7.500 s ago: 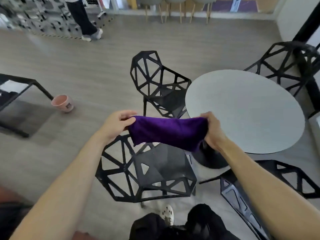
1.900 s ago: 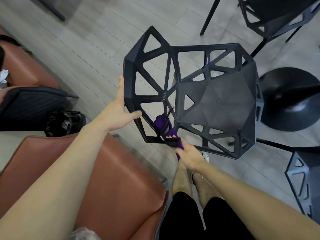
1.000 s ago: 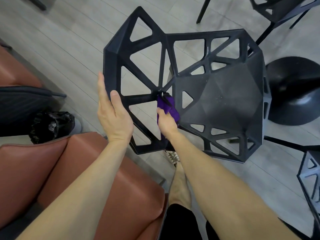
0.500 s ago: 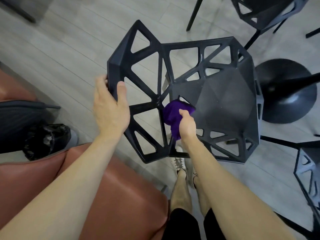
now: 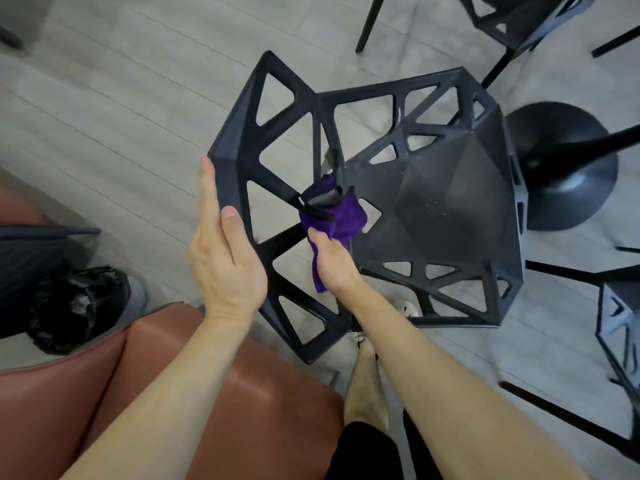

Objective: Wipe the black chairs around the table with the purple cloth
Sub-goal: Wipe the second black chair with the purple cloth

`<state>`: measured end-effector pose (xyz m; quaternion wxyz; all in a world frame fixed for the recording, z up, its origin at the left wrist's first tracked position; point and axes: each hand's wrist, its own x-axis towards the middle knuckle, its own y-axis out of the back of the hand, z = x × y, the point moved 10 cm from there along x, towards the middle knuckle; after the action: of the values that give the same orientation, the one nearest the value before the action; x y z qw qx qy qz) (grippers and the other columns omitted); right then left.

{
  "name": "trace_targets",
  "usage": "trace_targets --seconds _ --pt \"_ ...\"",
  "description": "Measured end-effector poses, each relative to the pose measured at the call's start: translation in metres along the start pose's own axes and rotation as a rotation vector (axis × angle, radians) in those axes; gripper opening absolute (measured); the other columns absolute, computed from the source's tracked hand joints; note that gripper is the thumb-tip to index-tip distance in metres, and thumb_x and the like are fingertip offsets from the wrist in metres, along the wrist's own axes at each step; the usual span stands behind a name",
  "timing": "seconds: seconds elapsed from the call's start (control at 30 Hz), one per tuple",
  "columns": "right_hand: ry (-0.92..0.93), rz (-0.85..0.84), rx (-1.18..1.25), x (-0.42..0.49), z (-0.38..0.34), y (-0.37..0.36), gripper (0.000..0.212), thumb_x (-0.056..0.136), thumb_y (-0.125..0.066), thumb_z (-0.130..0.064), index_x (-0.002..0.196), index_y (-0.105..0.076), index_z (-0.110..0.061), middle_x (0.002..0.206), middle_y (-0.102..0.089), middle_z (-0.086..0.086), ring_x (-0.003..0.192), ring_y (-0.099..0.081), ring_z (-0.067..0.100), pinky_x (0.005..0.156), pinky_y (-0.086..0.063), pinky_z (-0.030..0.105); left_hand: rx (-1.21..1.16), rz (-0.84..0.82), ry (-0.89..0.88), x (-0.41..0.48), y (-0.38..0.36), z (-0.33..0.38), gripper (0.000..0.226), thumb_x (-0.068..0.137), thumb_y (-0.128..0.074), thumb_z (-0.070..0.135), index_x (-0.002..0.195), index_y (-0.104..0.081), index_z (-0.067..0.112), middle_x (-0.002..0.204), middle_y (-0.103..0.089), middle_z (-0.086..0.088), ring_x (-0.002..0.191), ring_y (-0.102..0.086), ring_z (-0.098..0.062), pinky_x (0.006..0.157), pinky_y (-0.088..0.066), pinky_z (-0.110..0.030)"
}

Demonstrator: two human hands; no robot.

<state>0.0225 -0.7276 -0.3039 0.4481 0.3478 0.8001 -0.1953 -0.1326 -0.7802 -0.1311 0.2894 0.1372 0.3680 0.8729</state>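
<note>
Fingers (image 5: 316, 237) of the right hand (image 5: 334, 268) are clenched on the purple cloth (image 5: 346, 218), which is bunched round a strut where the openwork back of the black chair (image 5: 450, 202) meets its seat. A tail of cloth hangs under the palm. The left hand (image 5: 225, 261) lies flat against the left outer edge of the chair back, fingers straight and thumb laid over the rim, bracing the frame and grasping nothing.

The step in hand looks to be wiping the back's struts. The seat to the right seems not yet done, since pale specks show on its dark surface. To do the step well, the cloth should wrap each bar and slide along its length, reaching both faces and the corners of the triangular openings, while the left hand steadies the chair against the push. A fresh fold of cloth for the broad seat would lift the specks rather than spread them.

Just right of the chair stands the table's pedestal base (image 5: 568, 174). A second chair (image 5: 519, 26) stands at the far right and a third chair (image 5: 620, 327) at the near right. A brown padded seat (image 5: 173, 393) fills the near left, with a black bag (image 5: 76, 306) beside it on the grey plank floor (image 5: 104, 98).
</note>
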Motion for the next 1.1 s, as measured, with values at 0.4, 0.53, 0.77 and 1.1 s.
trace_targets --seconds 0.4,0.53,0.77,1.1 --pt "0.019 0.006 0.103 -0.045 -0.035 -0.015 0.043 0.106 -0.043 -0.053 0.129 -0.067 -0.025 0.128 -0.053 -0.001 0.131 -0.051 0.018 0.119 -0.033 0.041 -0.096 -0.027 0.007 0.001 0.000 0.002 0.062 0.109 -0.029 0.022 0.170 -0.029 0.020 0.158 -0.058 -0.009 0.063 -0.049 -0.002 0.069 -0.037 -0.018" --pt "0.039 -0.118 0.226 -0.105 -0.041 -0.026 0.036 0.108 -0.051 -0.046 0.136 -0.064 -0.028 0.133 -0.066 -0.010 0.119 -0.060 0.008 0.099 -0.044 0.024 -0.101 -0.031 0.033 -0.001 0.000 0.003 0.062 0.108 -0.031 0.018 0.170 -0.030 0.021 0.160 -0.056 -0.006 0.067 -0.049 -0.003 0.072 -0.037 -0.017" --pt "0.036 0.079 0.209 -0.013 -0.045 -0.018 0.059 0.112 -0.040 -0.042 0.165 -0.034 -0.018 0.175 -0.025 0.006 0.162 -0.021 0.024 0.131 -0.017 0.048 -0.094 -0.028 0.033 0.000 0.001 0.003 0.062 0.109 -0.029 0.025 0.171 -0.027 0.027 0.167 -0.047 0.005 0.111 -0.063 -0.055 0.092 -0.052 -0.056" --pt "-0.038 0.228 0.676 -0.008 -0.067 0.003 0.034 0.102 -0.060 -0.049 0.118 -0.069 -0.020 0.125 -0.071 0.007 0.117 -0.064 0.025 0.110 -0.050 0.043 -0.164 -0.044 0.032 0.000 -0.003 0.005 0.062 0.109 -0.027 0.029 0.170 -0.028 0.029 0.153 -0.062 0.001 0.081 -0.058 -0.032 0.077 -0.046 -0.037"
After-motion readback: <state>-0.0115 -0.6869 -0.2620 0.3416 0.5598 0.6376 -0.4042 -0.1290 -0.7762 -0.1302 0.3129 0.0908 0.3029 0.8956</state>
